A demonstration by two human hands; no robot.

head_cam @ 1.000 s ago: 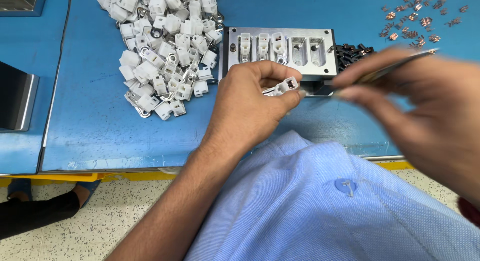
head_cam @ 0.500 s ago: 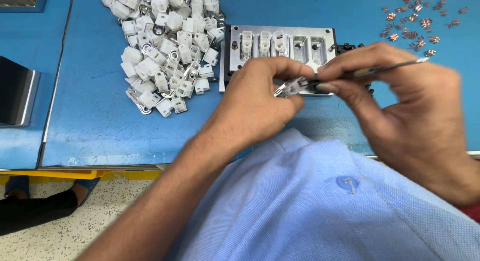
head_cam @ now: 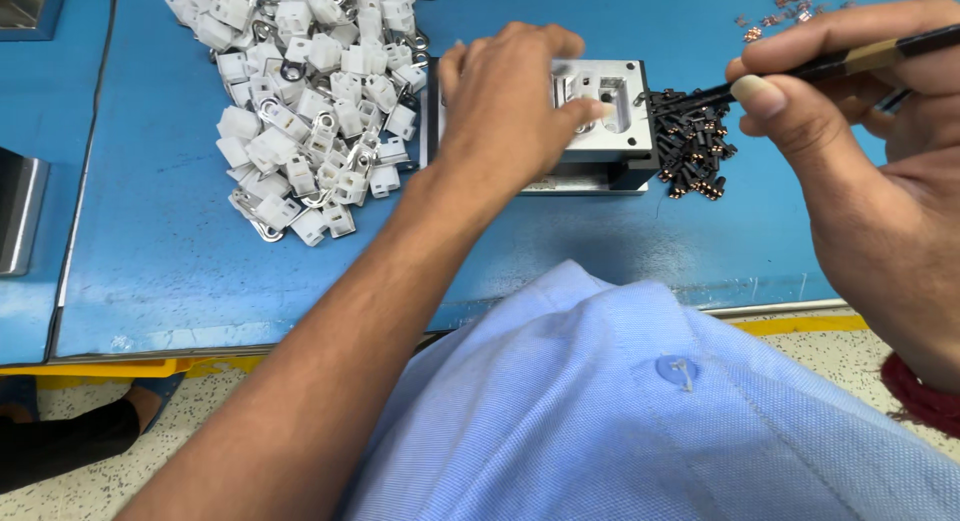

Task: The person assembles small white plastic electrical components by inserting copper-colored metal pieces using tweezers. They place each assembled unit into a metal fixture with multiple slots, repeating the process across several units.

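Blue surface (head_cam: 180,261), big pile of white plastic housings (head_cam: 310,101) far left. Left hand (head_cam: 505,101) lies spread over the metal fixture block (head_cam: 610,131), gripping nothing. Right hand (head_cam: 860,171) pinches dark tweezers (head_cam: 800,73) above little black parts (head_cam: 695,141).

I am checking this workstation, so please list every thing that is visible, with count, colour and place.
white plastic parts: a heap, white with metal clips, table upper left
metal block: one, silver with pockets, table centre
small black parts: a pile, black, right of block
small copper pieces: several, reddish, top right
table: one, blue
thin tool: one, dark, in right hand
left hand: on the block
right hand: fingers pinch the tool
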